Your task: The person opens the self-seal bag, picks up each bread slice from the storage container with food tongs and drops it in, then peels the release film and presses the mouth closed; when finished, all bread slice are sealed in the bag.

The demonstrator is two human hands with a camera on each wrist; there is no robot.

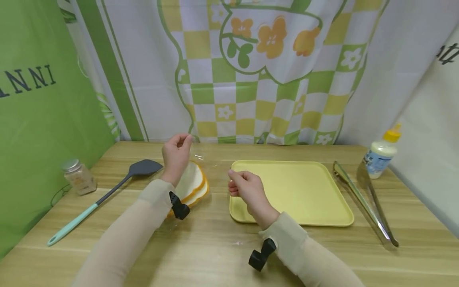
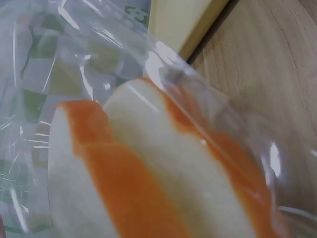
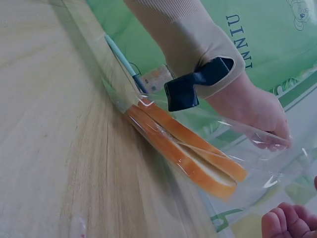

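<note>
Two thick white bread slices (image 1: 193, 181) with orange-brown crusts lie in a clear plastic bag (image 3: 267, 171) left of the tray. My left hand (image 1: 176, 153) pinches the bag's upper edge, raised above the bread. In the left wrist view the bread slices (image 2: 143, 173) stand side by side under shiny film. My right hand (image 1: 251, 193) hovers over the tray's left edge, fingers loosely bent, thumb apart from the fingertips. In the right wrist view, the fingers (image 3: 290, 220) of that hand are close to the bag's open end, and nothing shows between them.
A yellow tray (image 1: 294, 195) lies right of the bread. Metal tongs (image 1: 365, 203) and a yellow-capped squeeze bottle (image 1: 381, 155) are at the right. At the left are a grey spatula (image 1: 118, 185) with a mint handle and a seasoning jar (image 1: 79, 177). A small clear plastic scrap (image 1: 237, 242) lies in front.
</note>
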